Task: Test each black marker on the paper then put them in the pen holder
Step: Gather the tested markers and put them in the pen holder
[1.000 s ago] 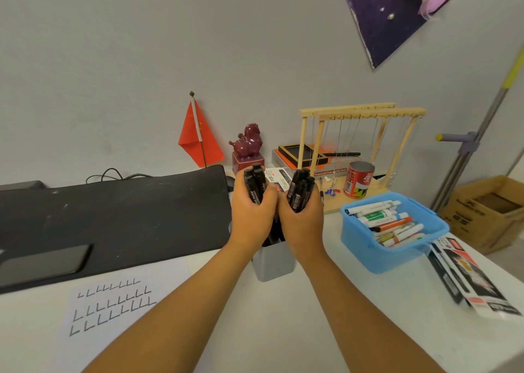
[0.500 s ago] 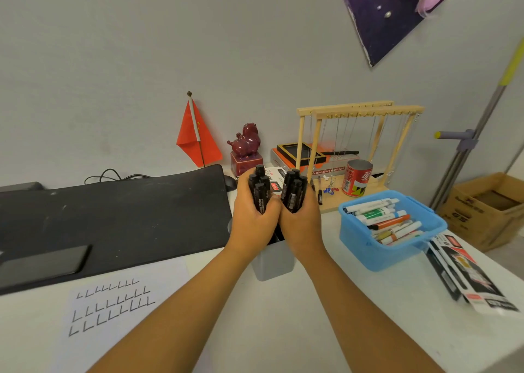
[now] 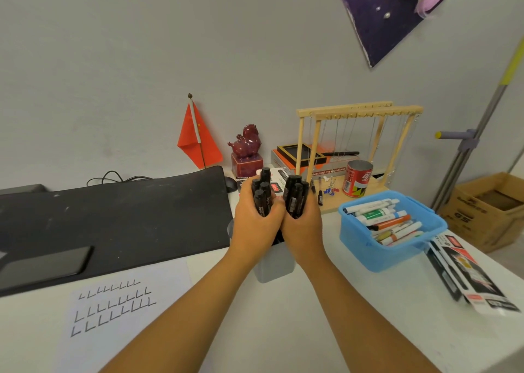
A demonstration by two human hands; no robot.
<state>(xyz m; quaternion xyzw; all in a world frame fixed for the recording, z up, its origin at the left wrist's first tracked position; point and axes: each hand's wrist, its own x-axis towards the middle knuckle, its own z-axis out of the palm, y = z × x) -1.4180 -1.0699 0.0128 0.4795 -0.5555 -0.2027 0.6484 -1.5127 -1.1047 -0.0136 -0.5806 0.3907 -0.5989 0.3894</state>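
My left hand (image 3: 256, 225) grips a bundle of several black markers (image 3: 262, 194), caps up. Pressed against it, my right hand (image 3: 303, 228) grips a second bundle of black markers (image 3: 295, 195). Both bundles stand right above the grey pen holder (image 3: 273, 263), whose mouth is mostly hidden behind my hands; I cannot tell whether the marker ends are inside it. The white paper (image 3: 113, 304) with several rows of black L-shaped test marks lies at the lower left of the white table (image 3: 326, 316).
A blue basket (image 3: 360, 245) of coloured markers stands right of the holder, with marker packaging (image 3: 465, 276) beside it. A black desk mat (image 3: 113, 219) with a phone (image 3: 42, 265) lies left. Behind stand a red flag (image 3: 198, 137), a maroon figurine (image 3: 246, 151), a wooden rack (image 3: 357, 146) and a red can (image 3: 357, 181).
The two bundles, held apart a second ago, have come closer together and sit slightly lower over the holder. My hands stay pressed side by side.
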